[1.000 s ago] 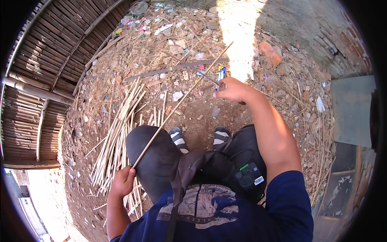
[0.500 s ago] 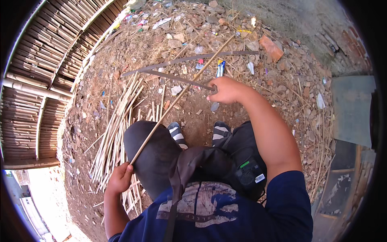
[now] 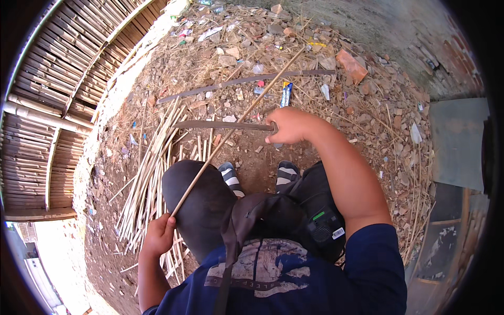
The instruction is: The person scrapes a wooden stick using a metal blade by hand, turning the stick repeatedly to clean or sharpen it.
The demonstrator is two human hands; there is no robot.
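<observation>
My left hand [image 3: 159,236] is closed round the lower end of a long, thin bamboo stick [image 3: 199,175]. The stick slants up and right across my dark-trousered left knee, its far end over the littered ground. In my right hand [image 3: 291,125] is the handle of a machete [image 3: 205,124] with a long, dark, slightly curved blade. The blade points left and crosses the stick in view; whether they touch, I cannot tell. Beside my left leg lies a loose pile of pale split bamboo sticks [image 3: 147,184].
A long, dark curved strip [image 3: 210,87] lies on the rubble ahead, near a broken brick [image 3: 352,66] and a blue wrapper [image 3: 286,94]. A bamboo-slat structure [image 3: 47,68] stands at left. At right are a wall [image 3: 388,37] and a grey-green panel [image 3: 458,144].
The machete's blade has swung down toward me, from slanting up-left to nearly level. My right hand has dropped slightly, while my left hand and the stick stay almost in place.
</observation>
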